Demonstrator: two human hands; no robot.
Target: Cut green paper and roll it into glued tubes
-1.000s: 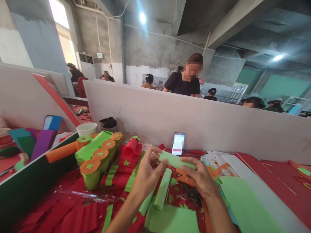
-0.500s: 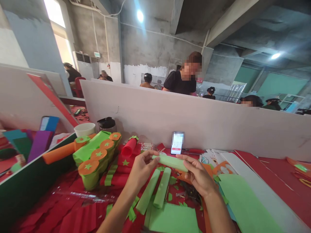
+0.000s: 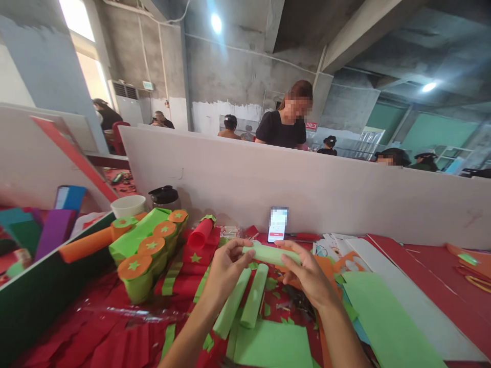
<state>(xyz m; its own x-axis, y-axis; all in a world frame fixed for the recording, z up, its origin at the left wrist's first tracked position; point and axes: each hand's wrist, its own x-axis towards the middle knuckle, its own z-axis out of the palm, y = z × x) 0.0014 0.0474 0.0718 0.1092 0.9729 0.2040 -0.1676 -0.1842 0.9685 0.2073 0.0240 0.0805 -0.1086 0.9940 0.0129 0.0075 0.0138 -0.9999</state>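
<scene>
A light green paper tube (image 3: 268,254) is held level between my two hands, above the table. My left hand (image 3: 232,260) pinches its left end with thumb and fingers. Around its right part my right hand (image 3: 303,268) is closed, the thumb lying along the near side. Just below, a green rolled tube (image 3: 232,304) and a second green tube (image 3: 254,296) lie side by side on the table. Flat light green sheets (image 3: 272,343) rest nearest to me, with small green paper scraps (image 3: 271,284) strewn beside the tubes.
Green paper cups with orange star lids (image 3: 134,266) stand left, by an orange tube (image 3: 86,244). A phone (image 3: 277,224) leans on the white partition (image 3: 230,179). Large green sheets (image 3: 383,312) lie right; red paper pieces (image 3: 126,337) lie left. Behind the partition a person (image 3: 282,125) stands.
My right hand has shifted slightly along the tube, its thumb now further left on it. The left hand keeps its hold. The view has swung slightly to the right.
</scene>
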